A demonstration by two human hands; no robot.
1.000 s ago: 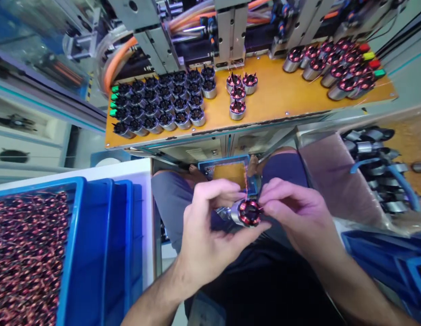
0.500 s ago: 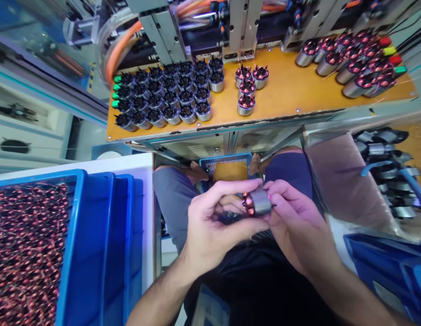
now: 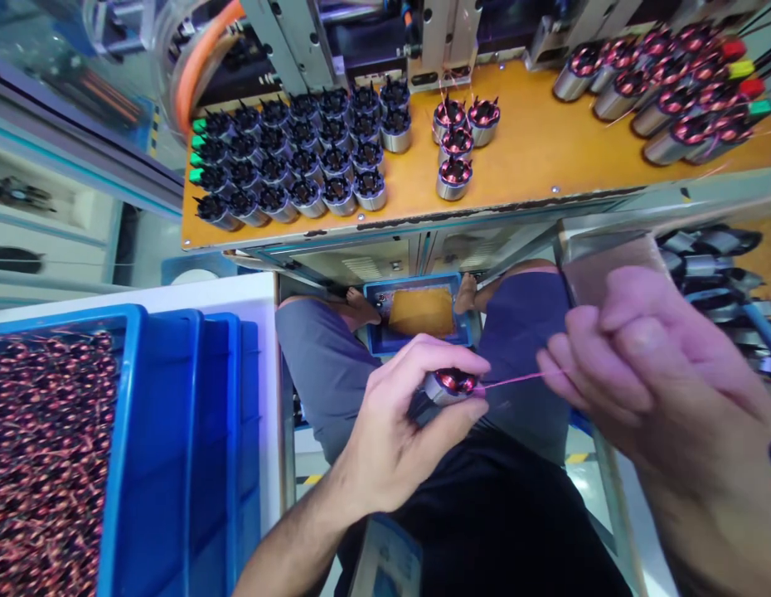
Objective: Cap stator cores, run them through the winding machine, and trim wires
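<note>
The person's left hand (image 3: 389, 435) is held out low over the lap, palm turned inward, fingers and thumb wrapped round a wound metal core (image 3: 444, 390) and hiding part of it. The core's copper end tips up between the fingertips. The right hand (image 3: 665, 373), somewhat blurred, is out to the side and higher, fingers curled tight in a closed grip on a thin wire (image 3: 516, 381) that runs straight across from the core. That fist blocks part of a carton (image 3: 609, 257). Ahead, the worktop (image 3: 522, 170) carries rows of black-topped cylinders (image 3: 304, 157), four copper-wound ones (image 3: 453, 178) near the middle, and a cluster of wound cylinders (image 3: 677, 99) at the right, beneath machine columns (image 3: 444, 37). A blue bin (image 3: 121, 414) of copper-wound parts stands to the left.
</note>
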